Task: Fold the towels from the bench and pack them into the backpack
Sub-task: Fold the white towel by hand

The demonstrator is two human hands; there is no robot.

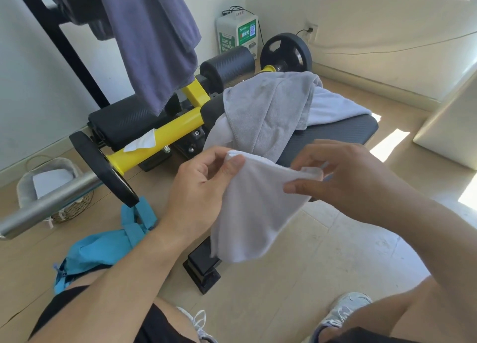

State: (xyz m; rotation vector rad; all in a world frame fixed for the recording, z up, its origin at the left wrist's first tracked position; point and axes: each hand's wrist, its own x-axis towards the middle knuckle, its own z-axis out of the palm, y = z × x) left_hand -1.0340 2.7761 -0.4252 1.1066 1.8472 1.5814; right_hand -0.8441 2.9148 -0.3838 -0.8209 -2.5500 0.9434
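I hold a small white towel (pixel 254 208) in the air in front of the bench. My left hand (pixel 204 185) pinches its upper left corner. My right hand (pixel 343 177) grips the upper right corner, and the cloth hangs down between them. On the black bench pad (pixel 335 136) lies a grey towel (pixel 271 110) over a pale lavender-white one (pixel 333 105). A blue backpack (pixel 103 247) lies on the floor at the lower left, partly hidden behind my left arm and knee.
A dark blue-grey towel (pixel 152 41) hangs from the rack above the yellow bench frame (pixel 160 136). A barbell with black plates (pixel 103 170) juts out at the left over a woven basket (pixel 49 188). A white block (pixel 451 126) stands at right.
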